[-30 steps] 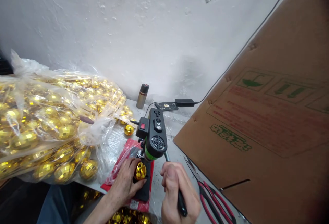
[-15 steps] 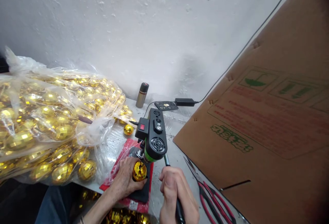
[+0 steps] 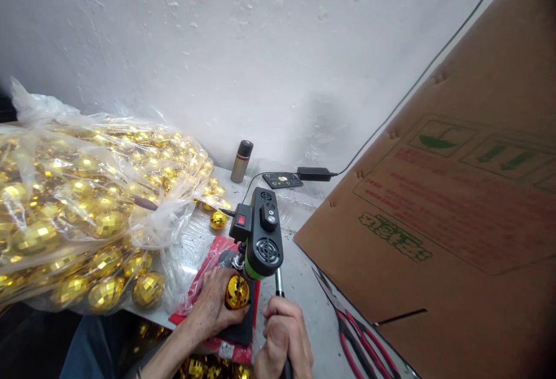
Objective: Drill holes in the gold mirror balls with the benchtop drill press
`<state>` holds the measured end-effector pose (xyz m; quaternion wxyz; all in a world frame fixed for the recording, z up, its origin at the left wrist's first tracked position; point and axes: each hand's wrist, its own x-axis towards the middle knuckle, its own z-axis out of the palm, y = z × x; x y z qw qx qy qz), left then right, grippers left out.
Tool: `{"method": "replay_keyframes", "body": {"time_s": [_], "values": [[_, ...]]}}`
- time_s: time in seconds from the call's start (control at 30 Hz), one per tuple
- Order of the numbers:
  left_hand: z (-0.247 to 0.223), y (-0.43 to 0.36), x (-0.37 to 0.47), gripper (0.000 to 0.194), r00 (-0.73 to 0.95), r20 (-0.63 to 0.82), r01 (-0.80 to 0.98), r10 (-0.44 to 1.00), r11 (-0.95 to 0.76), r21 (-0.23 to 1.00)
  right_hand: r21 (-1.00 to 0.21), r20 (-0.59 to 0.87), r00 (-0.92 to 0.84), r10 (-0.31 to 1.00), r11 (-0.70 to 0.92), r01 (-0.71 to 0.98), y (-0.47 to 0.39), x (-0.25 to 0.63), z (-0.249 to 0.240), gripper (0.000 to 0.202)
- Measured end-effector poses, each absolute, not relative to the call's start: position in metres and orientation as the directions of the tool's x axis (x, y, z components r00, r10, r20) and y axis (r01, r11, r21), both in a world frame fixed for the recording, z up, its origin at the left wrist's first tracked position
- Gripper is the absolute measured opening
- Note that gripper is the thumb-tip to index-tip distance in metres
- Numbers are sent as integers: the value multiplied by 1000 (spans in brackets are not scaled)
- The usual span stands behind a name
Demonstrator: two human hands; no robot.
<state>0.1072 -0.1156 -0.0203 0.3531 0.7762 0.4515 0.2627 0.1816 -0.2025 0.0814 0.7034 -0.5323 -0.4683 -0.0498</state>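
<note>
My left hand (image 3: 212,301) is closed around a gold mirrored ball (image 3: 237,292), holding it on the dark base (image 3: 245,328) of a small bench machine. The machine's black head (image 3: 264,231), with round vents and a green band (image 3: 252,268), stands just above and behind the ball. Whether the head's lower end touches the ball is hidden. My right hand (image 3: 284,332) is wrapped around the black grip of the machine's metal lever (image 3: 278,282), to the right of the base. Red plastic sheeting (image 3: 208,257) lies beneath the base.
A clear plastic bag (image 3: 174,225) of gold balls fills the left side. One loose ball (image 3: 218,220) sits near a flask (image 3: 241,161). Red-handled scissors (image 3: 360,338) lie beside a large cardboard box (image 3: 412,205) at right. A power adapter (image 3: 313,174) rests by the wall.
My right hand has moved left and slightly down with the lever, whose metal rod shows more now. My left hand still holds the ball in about the same place.
</note>
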Motion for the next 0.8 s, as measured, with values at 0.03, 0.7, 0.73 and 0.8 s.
{"method": "replay_keyframes", "body": {"time_s": [0.03,0.7,0.73,0.8], "values": [[-21,-116,107,40,454,94,513,886,-347,785,-702,712,556,429,429,569,-203,181,81,38],[-26,-115,109,46,437,128,495,890,-356,793,-585,811,478,337,493,644,-193,194,59,38],[-26,-115,109,45,438,127,499,890,-358,790,-555,832,446,330,506,661,-192,197,56,37],[-27,-115,109,45,437,134,504,889,-366,783,-514,858,403,318,525,678,-191,202,52,36]]}}
